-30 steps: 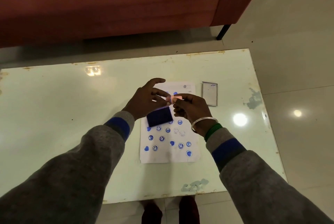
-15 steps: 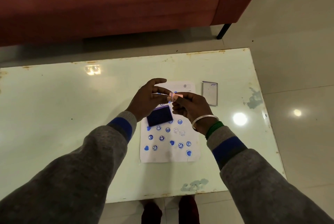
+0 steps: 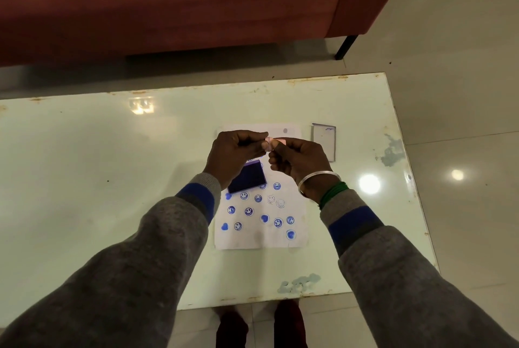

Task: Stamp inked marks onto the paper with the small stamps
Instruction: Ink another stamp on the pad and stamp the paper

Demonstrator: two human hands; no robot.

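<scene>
A white paper (image 3: 259, 238) with several blue stamped marks lies on the pale table (image 3: 98, 179). A dark blue ink pad (image 3: 247, 177) rests on the paper's upper left part. Above the paper, my left hand (image 3: 234, 155) and my right hand (image 3: 299, 162) meet at their fingertips, both pinching a small pink stamp (image 3: 273, 142). The stamp is held in the air, clear of pad and paper. Most of the stamp is hidden by my fingers.
The ink pad's lid (image 3: 324, 141) lies on the table right of the paper. A red sofa (image 3: 168, 2) stands beyond the table's far edge. My feet (image 3: 259, 325) show below the near edge. Paint is chipped near the right edge (image 3: 391, 149).
My left hand's raised fingers have curled in, so the hand is now closed on the stamp. Both hands stay together above the paper, almost in the same place.
</scene>
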